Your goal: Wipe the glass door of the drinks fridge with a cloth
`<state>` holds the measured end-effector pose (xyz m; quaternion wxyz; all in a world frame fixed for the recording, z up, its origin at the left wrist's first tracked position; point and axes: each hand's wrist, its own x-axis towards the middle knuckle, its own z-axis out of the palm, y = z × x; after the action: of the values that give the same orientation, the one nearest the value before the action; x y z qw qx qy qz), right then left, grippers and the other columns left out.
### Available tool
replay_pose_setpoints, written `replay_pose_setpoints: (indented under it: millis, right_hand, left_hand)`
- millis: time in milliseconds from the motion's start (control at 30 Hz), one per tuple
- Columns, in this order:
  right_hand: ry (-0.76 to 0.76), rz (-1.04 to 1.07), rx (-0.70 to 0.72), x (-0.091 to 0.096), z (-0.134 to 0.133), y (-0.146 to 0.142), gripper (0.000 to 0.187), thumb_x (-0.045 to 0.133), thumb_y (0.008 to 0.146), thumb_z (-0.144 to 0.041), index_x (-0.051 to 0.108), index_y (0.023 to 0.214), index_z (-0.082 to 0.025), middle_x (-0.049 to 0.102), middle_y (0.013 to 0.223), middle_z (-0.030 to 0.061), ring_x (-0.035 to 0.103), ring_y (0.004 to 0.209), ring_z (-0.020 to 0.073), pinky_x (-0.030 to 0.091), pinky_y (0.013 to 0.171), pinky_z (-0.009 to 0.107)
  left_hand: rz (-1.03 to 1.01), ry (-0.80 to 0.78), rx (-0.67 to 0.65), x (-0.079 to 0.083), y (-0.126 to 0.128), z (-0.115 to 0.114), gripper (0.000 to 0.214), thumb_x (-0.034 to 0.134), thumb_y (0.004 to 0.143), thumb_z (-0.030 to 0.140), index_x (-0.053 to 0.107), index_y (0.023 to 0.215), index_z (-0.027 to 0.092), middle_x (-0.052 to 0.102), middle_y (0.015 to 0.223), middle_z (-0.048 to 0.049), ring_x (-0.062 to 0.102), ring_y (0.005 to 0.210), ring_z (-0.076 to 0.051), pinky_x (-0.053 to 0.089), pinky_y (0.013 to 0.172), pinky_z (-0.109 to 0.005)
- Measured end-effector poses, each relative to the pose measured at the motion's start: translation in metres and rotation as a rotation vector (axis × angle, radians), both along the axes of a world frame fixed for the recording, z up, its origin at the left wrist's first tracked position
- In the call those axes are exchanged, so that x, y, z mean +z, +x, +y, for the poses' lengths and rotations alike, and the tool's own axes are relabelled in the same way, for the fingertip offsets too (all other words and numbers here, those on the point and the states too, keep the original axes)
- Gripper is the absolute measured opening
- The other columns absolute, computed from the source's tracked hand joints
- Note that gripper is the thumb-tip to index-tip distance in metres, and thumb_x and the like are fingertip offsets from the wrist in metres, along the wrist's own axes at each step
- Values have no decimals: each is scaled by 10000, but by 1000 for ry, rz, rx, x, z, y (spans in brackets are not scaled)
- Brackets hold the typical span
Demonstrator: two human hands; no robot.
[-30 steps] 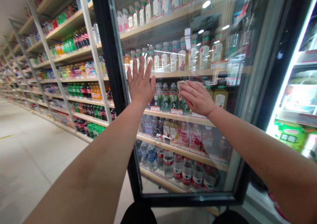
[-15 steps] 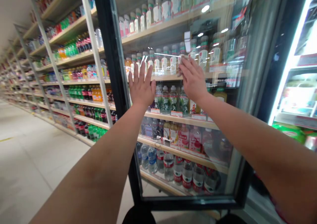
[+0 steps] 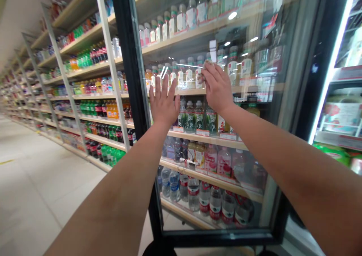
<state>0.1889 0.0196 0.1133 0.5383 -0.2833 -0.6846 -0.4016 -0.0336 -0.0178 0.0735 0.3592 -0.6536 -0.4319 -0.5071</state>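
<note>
A black-framed glass door stands swung out in front of me, with shelves of bottled drinks seen through its pane. My left hand lies against the glass near the left frame, fingers spread and nothing in it. Farther right and a little higher, my right hand presses a crumpled, pale cloth to the pane. The cloth peeks out at the fingertips; most of it is hidden under the fingers.
Long shelves of bottled drinks run away to the left beside a pale tiled floor. At the right is a lit cooler with packaged goods. The door's black left edge stands close to the shelf post.
The camera view has shifted slightly, so the scene sits a little lower and to the right. My right hand has moved slightly left across the glass with the cloth; my left hand stays spread.
</note>
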Motion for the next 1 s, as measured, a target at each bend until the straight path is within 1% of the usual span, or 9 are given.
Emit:
replay_pose_setpoints:
  millis: [200, 333, 467, 533, 600, 667, 800, 867, 1000]
  right_hand:
    - [-54, -51, -15, -17, -9, -4, 505, 371, 1020, -154, 521, 1492, -251, 463, 1606, 33, 325, 1552, 282, 303, 1287, 543]
    - [-36, -134, 7, -39, -15, -3, 504, 397, 1023, -160, 538, 1490, -287, 506, 1579, 13, 377, 1528, 266, 343, 1255, 551]
    - [-29, -375, 13, -65, -23, 7, 461, 451, 1018, -158, 601, 1438, -273, 550, 1543, 18, 448, 1486, 252, 403, 1211, 521]
    - [-25, -523, 10, -73, -25, 14, 438, 488, 1012, -162, 618, 1418, -263, 566, 1529, 9, 474, 1468, 243, 430, 1190, 490]
    - [-29, -593, 4, -71, -25, 22, 461, 513, 998, -151, 603, 1433, -272, 560, 1534, -4, 473, 1470, 233, 432, 1189, 481]
    - [-38, -539, -12, -62, -22, 31, 504, 507, 991, -138, 572, 1467, -288, 538, 1554, -3, 448, 1488, 234, 408, 1211, 500]
    - [-16, -193, -28, -34, -13, 49, 519, 414, 1029, -191, 515, 1527, -295, 512, 1575, 19, 397, 1515, 286, 354, 1250, 562]
    - [15, -78, -19, -26, -8, 53, 515, 372, 1042, -221, 505, 1536, -279, 509, 1573, 27, 390, 1516, 305, 342, 1258, 574]
    - [69, -1, -2, -34, -6, 53, 503, 343, 1043, -230, 542, 1505, -245, 529, 1552, 50, 406, 1504, 308, 356, 1248, 570]
  left_hand:
    - [13, -27, -11, 1, 0, -1, 634, 404, 1014, 328, 337, 1637, 228, 157, 1724, -27, 20, 1616, -260, 3, 1328, -536]
    - [20, -25, -5, 1, 0, -1, 626, 384, 1029, 353, 336, 1638, 217, 142, 1724, -19, 13, 1615, -257, 4, 1331, -523]
    - [11, -21, -13, 1, -1, 0, 625, 388, 1027, 359, 332, 1639, 247, 148, 1722, 10, 15, 1614, -235, -8, 1337, -492]
    - [3, -20, -11, 1, 0, 0, 630, 407, 1015, 346, 338, 1636, 261, 164, 1720, 17, 21, 1613, -228, -13, 1339, -475]
    - [1, -21, -11, 1, 0, 0, 637, 415, 1009, 339, 338, 1637, 256, 166, 1720, 10, 24, 1613, -235, -14, 1338, -480]
    - [-1, -26, -21, 2, 0, -1, 638, 413, 1009, 335, 340, 1636, 245, 162, 1721, -2, 22, 1614, -242, -15, 1337, -496]
    - [-16, -51, -66, 2, 1, -4, 629, 407, 1012, 356, 357, 1630, 245, 151, 1722, -3, 5, 1612, -238, -33, 1337, -491]
    - [-16, -53, -67, 1, 1, -6, 626, 399, 1016, 368, 361, 1629, 244, 148, 1722, 2, 5, 1612, -237, -34, 1337, -484]
    - [-16, -51, -45, 1, 2, -7, 625, 404, 1020, 368, 359, 1630, 240, 161, 1719, 6, 18, 1612, -238, -22, 1338, -480]
